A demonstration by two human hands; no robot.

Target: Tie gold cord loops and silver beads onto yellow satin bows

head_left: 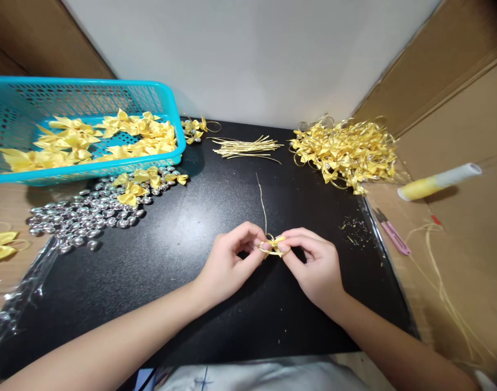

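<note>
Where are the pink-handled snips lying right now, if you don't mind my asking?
In the head view, the pink-handled snips lie on the right, just beyond the black mat's right edge, nearer than the yellow-and-white roll.

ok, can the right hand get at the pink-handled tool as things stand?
Likely yes: only small scraps lie between right hand and pink-handled tool, but it's holding a yellow bow.

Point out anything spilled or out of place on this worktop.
Tiny pale scraps, probably offcuts, litter the right side of the black worktop beside the pink-handled cutter. A few yellow bows lie on the silver beads, outside the turquoise basket of similar ones. Nothing looks damaged.
</note>
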